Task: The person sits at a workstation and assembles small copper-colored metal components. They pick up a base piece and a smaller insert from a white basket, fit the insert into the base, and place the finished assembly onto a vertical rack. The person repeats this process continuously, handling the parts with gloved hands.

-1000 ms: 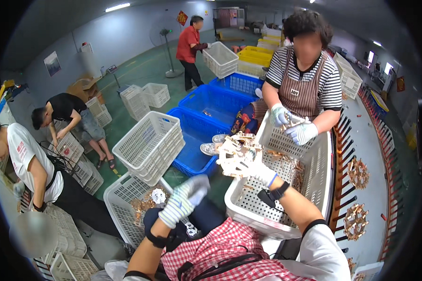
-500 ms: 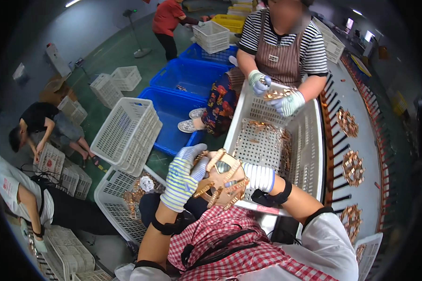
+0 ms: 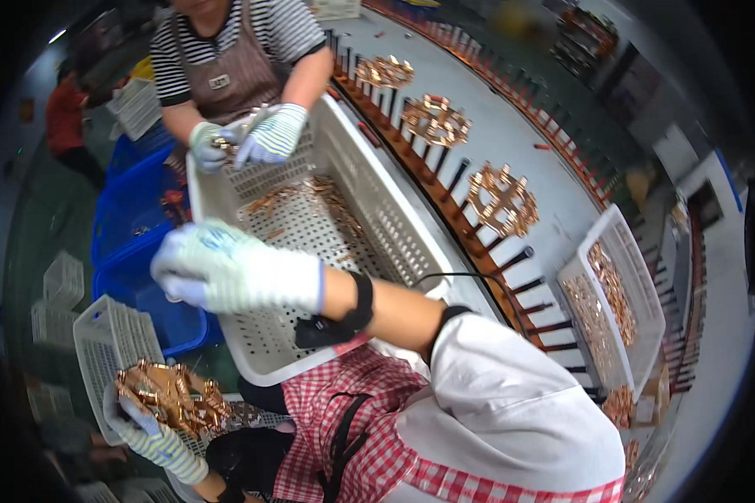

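Observation:
At the lower left, my left hand (image 3: 155, 440) in a striped glove is closed on the rim of a round copper-coloured metal piece (image 3: 172, 390) with knobbly bars around it. The piece is tilted over the basket by my leg. Higher up, my right hand (image 3: 235, 268), also gloved, reaches across the near left part of the white crate (image 3: 386, 205). Its fingers are curled, and a tiny shiny spot shows beneath them; what they hold is hidden. Small copper-coloured parts (image 3: 331, 201) lie on the perforated bottom of the crate.
Across the crate, a person's gloved hands (image 3: 243, 142) handle small metal parts. To the right, round copper-coloured pieces (image 3: 502, 199) sit along a rack of dark pegs (image 3: 453, 176). A white basket (image 3: 633, 310) of copper parts stands at right; blue bins (image 3: 134, 210) stand at left.
The view has swung to the right. My left hand has carried the round piece to the lower left, away from my right hand. My right hand has let go of it and come up over the crate.

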Action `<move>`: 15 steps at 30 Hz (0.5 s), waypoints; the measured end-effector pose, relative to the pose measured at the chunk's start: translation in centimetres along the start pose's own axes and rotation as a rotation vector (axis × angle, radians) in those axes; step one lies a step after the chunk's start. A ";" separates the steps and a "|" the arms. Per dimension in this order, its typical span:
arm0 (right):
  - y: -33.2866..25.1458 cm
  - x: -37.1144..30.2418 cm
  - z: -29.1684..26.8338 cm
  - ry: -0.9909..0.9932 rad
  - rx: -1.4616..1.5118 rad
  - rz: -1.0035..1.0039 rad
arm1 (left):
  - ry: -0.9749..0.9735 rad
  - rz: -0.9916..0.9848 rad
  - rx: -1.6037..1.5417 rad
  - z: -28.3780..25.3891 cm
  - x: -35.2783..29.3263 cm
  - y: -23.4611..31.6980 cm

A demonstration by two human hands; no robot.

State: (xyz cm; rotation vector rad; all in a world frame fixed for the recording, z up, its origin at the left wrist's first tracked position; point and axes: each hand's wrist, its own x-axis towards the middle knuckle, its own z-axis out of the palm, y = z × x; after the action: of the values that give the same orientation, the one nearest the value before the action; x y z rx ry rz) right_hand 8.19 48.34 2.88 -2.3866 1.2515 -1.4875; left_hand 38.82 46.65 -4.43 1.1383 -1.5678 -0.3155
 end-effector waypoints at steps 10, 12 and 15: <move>6.6 10.1 -14.3 0.276 -0.637 -0.241 | -0.225 -0.127 -0.217 1.6 -2.5 -0.8; 0.9 10.1 -13.7 0.286 -0.158 -0.242 | -0.204 -0.228 -0.275 1.7 -3.3 -0.8; -4.8 4.2 -17.1 0.452 -0.019 -0.147 | -0.227 -0.455 -0.706 5.8 -3.0 -0.5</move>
State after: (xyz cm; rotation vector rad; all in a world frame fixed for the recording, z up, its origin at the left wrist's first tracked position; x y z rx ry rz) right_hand -1.32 54.57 17.11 -2.2704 1.1791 -2.1587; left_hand 33.79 46.66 -8.67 0.8904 -1.2024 -1.2308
